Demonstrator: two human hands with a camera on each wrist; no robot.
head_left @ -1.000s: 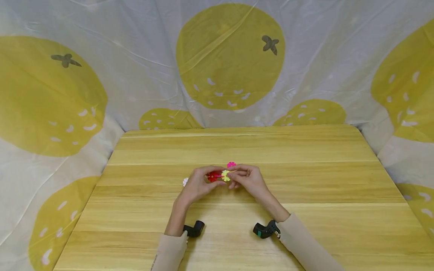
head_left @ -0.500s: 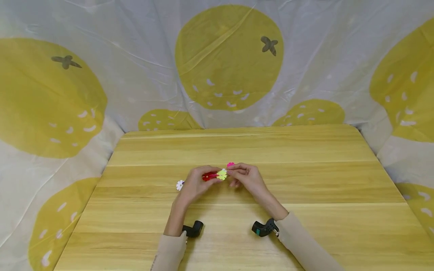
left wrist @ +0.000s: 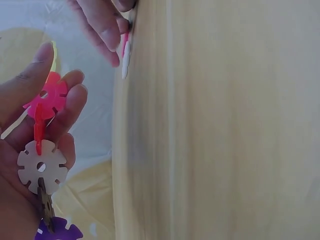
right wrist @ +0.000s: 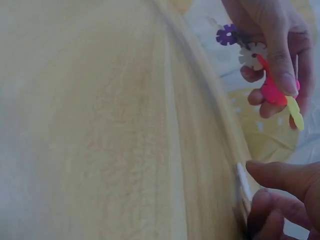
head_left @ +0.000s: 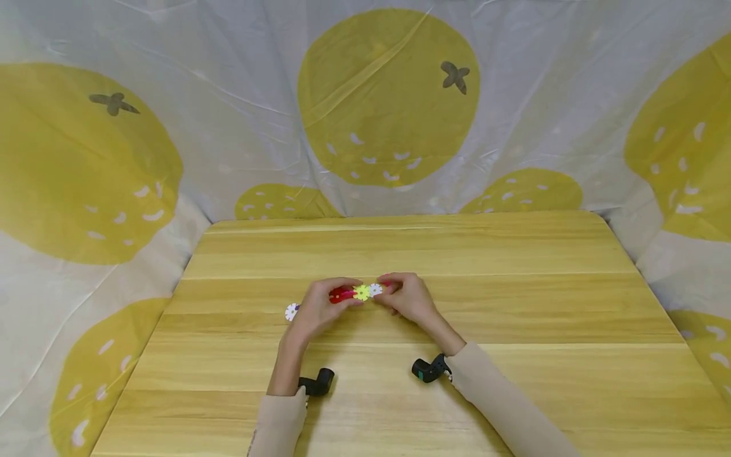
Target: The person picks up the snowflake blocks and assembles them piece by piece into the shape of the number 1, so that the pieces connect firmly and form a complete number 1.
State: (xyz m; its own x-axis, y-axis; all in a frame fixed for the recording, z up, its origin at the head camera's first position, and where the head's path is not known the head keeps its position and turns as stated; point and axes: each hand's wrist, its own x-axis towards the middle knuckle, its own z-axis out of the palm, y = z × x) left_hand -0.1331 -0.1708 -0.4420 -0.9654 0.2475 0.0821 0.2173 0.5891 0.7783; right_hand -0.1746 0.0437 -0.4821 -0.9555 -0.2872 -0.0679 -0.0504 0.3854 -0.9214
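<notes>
My left hand [head_left: 316, 308] grips a chain of slotted snowflake discs. In the left wrist view the chain includes a purple disc [left wrist: 61, 231], a dark one [left wrist: 46, 206], a white disc [left wrist: 30, 165], a red one [left wrist: 38, 126] and a pink disc [left wrist: 57, 102]. A yellow disc [head_left: 362, 292] ends the chain on the right. My right hand [head_left: 412, 298] has its thumb and index finger around another pink disc [head_left: 386, 287], partly hidden by the fingers. Beside that lies a loose-end white disc [head_left: 375, 290], close to the yellow one; whether they touch is unclear.
The wooden table [head_left: 514, 285] spreads under both hands. Its far edge meets a hanging cloth [head_left: 251, 95] with a yellow fruit print. A black wrist camera [head_left: 316, 384] sits on the left wrist, and another black camera [head_left: 431, 368] on the right.
My right hand has left the yellow disc and now has its fingers at the pink disc. My left hand has carried the chain leftward, exposing the white disc on the right.
</notes>
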